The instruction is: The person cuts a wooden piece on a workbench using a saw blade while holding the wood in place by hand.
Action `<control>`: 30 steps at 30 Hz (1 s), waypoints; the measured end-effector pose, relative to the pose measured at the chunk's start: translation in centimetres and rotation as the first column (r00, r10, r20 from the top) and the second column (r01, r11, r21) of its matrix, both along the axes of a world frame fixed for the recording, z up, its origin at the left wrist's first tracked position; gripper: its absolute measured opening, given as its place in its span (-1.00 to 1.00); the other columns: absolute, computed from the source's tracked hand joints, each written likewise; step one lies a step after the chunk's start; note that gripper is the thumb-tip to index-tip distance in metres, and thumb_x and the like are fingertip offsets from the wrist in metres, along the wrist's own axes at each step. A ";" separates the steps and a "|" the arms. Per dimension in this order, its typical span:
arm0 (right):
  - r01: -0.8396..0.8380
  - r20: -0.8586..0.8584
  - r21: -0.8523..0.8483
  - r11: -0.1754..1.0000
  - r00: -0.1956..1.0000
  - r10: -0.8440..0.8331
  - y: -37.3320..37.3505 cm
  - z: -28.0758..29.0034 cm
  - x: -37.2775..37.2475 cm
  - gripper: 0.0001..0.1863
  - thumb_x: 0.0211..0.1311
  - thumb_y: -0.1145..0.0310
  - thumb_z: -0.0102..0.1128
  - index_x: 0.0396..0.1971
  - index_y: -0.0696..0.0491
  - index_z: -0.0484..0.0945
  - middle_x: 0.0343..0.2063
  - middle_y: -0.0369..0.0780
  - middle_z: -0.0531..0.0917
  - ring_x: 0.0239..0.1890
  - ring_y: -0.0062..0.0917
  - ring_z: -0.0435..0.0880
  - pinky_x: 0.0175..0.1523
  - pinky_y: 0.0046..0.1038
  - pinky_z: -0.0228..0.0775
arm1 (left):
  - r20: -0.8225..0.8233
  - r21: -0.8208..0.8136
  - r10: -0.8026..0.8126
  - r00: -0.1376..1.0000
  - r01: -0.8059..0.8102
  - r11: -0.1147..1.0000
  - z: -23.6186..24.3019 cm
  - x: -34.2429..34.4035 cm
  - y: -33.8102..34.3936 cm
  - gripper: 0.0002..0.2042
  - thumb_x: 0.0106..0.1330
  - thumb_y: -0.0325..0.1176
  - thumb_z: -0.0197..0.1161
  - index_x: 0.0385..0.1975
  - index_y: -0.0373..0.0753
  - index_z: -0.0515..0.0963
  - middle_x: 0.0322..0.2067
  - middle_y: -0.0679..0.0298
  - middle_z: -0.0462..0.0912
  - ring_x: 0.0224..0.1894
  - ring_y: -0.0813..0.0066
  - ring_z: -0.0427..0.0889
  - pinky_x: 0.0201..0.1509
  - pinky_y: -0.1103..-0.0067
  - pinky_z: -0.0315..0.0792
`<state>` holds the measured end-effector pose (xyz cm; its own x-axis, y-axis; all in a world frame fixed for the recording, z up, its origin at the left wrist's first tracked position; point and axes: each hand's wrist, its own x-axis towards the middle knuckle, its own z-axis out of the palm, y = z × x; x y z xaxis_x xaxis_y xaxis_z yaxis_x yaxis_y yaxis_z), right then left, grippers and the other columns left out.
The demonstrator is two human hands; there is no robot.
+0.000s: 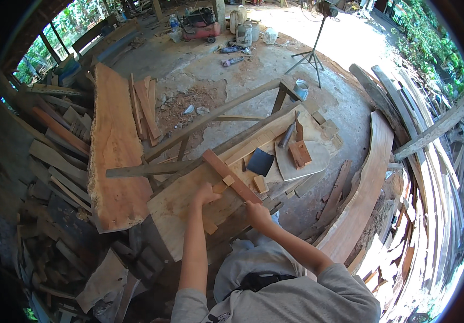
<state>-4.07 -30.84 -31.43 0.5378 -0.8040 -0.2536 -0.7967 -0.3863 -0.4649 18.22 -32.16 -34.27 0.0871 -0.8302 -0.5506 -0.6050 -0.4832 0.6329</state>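
On the wooden workbench [174, 225], a long reddish board [215, 161] lies crosswise. My left hand [206, 194] is closed on a small light wood block [221, 186] against the board's side. My right hand [256, 212] grips the board's near end. Beside them lie a black square sheet [260, 161], another small block [260, 184], a dark cylindrical tool [287, 135] and a reddish wooden block tool [299, 154] on a pale panel [312, 168].
Leaning planks and offcuts [70, 167], a live-edge slab [116, 161] and a timber frame [199, 126] stand to the left. Long boards [363, 188] crowd the right. Further back are a metal can [300, 89], a tripod stand [312, 56] and a red compressor [197, 29].
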 end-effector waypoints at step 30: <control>0.049 0.093 -0.002 0.999 0.994 -0.049 -2.5 -1.7 4.6 -0.83 0.04 0.37 -0.19 -0.45 0.13 0.37 -0.59 0.01 0.51 -0.49 -0.14 0.51 -0.39 -0.18 0.33 | 0.613 -0.369 0.086 0.785 0.188 0.910 -0.4 -2.2 1.6 -0.57 -0.18 -0.24 0.22 -0.30 -0.34 0.37 -0.42 0.02 0.49 -0.30 0.27 0.50 -0.26 0.43 0.37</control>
<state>0.52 -33.37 -33.13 0.5188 -0.8310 -0.2010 -0.7680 -0.3496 -0.5367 16.04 -30.59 -34.65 0.2367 -0.9712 -0.0250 -0.9394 -0.2354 0.2493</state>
